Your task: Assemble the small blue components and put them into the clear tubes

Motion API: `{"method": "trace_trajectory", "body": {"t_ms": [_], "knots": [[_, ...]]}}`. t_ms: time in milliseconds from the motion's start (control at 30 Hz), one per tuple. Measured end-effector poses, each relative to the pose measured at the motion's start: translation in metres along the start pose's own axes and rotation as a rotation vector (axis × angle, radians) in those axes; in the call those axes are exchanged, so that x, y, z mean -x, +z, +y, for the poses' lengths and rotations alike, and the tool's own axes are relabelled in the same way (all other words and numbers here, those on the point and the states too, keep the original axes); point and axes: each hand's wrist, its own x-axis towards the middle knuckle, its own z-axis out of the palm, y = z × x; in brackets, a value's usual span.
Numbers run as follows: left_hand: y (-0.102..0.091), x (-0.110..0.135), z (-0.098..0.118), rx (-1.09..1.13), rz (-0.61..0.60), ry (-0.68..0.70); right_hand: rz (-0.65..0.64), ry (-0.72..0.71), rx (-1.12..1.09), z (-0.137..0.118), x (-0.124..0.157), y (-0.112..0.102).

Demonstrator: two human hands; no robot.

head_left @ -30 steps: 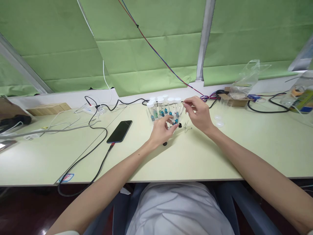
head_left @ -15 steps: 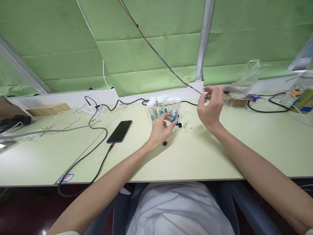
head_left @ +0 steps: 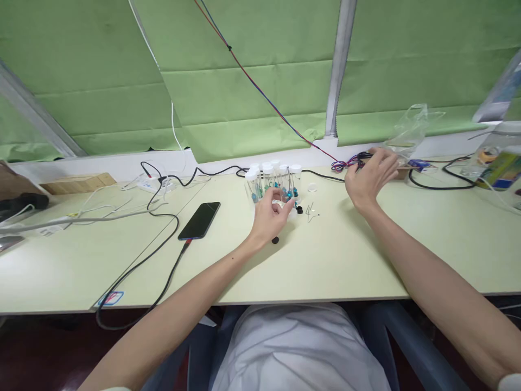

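Observation:
A cluster of clear vials with white caps [head_left: 272, 176] stands at the back of the pale green desk [head_left: 325, 260]; they hold small blue and green parts. My left hand [head_left: 269, 216] rests at the foot of the cluster, fingers curled round an uncapped clear vial [head_left: 284, 202]. My right hand [head_left: 369, 176] reaches to the back right with fingers stretched out and nothing in them, over a bundle of red and blue wires [head_left: 349, 161] and next to a small cardboard box [head_left: 401, 171]. A loose white cap [head_left: 312, 187] lies between the hands.
A bent wire piece [head_left: 311, 212] and two small black parts [head_left: 275, 239] lie near the vials. A black phone [head_left: 199, 219] on a cable lies to the left. A clear plastic bag [head_left: 407, 133], black cables [head_left: 443, 182] and a bottle [head_left: 499, 157] crowd the back right.
My right hand left the top of the tilted vial, set a white cap on the desk and swung right toward the box, opening up. My left hand stayed by the vials.

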Motion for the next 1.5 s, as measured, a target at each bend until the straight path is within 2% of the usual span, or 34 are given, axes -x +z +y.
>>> {"method": "trace_trajectory", "body": {"t_ms": [133,400,600,733,867,1100,1233,1333,1500], "knots": [[0.001,0.0,-0.002,0.026,0.0,0.02,-0.053,0.045,0.049,0.002,0.0,0.003],[0.002,0.0,-0.002,0.022,0.011,0.04,-0.028,0.047,-0.006,0.007,-0.001,0.007],[0.002,0.0,-0.001,0.026,0.019,0.05,-0.028,-0.101,-0.155,0.006,0.002,0.009],[0.003,0.0,-0.002,0.028,0.022,0.055,-0.119,-0.218,-0.28,0.0,0.009,0.015],[0.003,0.0,-0.002,0.028,0.023,0.06,-0.183,-0.271,-0.345,-0.001,0.014,0.02],[0.003,0.001,0.0,0.024,0.026,0.056,-0.092,-0.319,-0.246,-0.006,0.014,0.012],[0.004,0.001,0.0,0.027,0.024,0.064,-0.061,-0.439,-0.273,-0.018,0.023,0.005],[0.004,0.0,0.0,0.025,0.03,0.067,-0.2,-0.551,-0.344,-0.025,0.037,0.011],[0.004,0.0,-0.001,0.019,0.038,0.067,-0.516,-0.459,-0.277,-0.017,0.055,0.039]]}}
